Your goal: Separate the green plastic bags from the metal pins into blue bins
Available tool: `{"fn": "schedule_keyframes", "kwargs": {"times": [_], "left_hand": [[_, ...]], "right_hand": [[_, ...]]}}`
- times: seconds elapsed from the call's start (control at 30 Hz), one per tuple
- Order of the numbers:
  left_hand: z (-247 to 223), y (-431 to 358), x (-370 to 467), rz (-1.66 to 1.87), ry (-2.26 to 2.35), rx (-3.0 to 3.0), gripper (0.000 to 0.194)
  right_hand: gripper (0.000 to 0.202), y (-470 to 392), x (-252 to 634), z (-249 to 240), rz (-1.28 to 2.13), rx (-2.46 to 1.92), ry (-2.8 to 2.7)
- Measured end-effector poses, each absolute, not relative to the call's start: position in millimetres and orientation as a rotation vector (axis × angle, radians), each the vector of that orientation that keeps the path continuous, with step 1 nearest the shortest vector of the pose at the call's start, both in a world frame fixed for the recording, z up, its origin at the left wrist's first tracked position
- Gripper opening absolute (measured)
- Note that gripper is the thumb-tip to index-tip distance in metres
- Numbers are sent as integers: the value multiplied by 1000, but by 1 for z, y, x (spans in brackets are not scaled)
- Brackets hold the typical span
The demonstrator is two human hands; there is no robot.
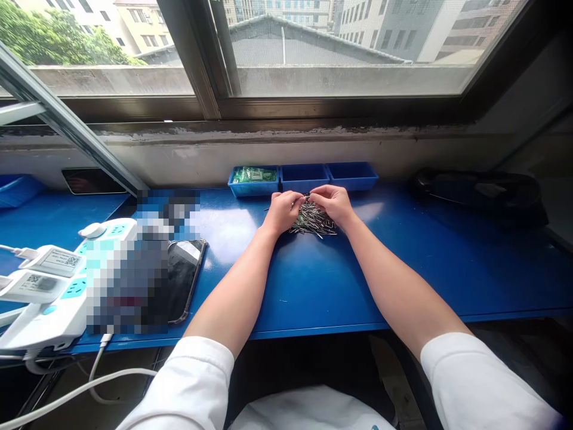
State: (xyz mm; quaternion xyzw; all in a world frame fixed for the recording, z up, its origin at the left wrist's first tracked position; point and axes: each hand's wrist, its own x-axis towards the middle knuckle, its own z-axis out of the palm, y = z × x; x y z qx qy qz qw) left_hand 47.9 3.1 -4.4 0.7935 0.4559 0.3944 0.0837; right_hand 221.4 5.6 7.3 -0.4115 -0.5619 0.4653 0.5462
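Head view: slender metal pins [316, 225] lie heaped on the blue table [313, 286]. At their ten o'clock, the left hand [285, 210]; at two, the right hand [336, 203]; both pinched narrow, contents I cannot tell. Light wrists should avoid scattering pins toward the middle blue bin [305, 186] at twelve.

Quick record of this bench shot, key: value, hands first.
left_hand: fingertips pinched at the pile's left/far side
right_hand: fingertips pinched, close to the left hand's
held_item: too small to tell
pile: thin metallic pieces, loose, on the table
table: blue
bins: three blue, in a row beyond the pile
left_bin: holds green packets
table_left: white power strip, dark phone
backdrop: window
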Motion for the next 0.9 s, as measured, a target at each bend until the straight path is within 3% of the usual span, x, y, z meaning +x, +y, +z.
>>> {"fn": "schedule_keyframes", "kwargs": {"times": [0.27,0.43,0.6,0.9], "left_hand": [[-2,1,49,1126,1437,2336,21],[-6,4,47,1239,1587,2230,29],[-8,7,45,1202,1659,2218,26],[-10,6,43,1192,1529,2238,17]], "right_hand": [[23,7,228,6,918,-1031,-1431],[26,18,247,8,419,-1245,-1332],[46,26,273,3,-17,-1570,-1366],[69,25,273,-5,-18,-1862,-1508]]}}
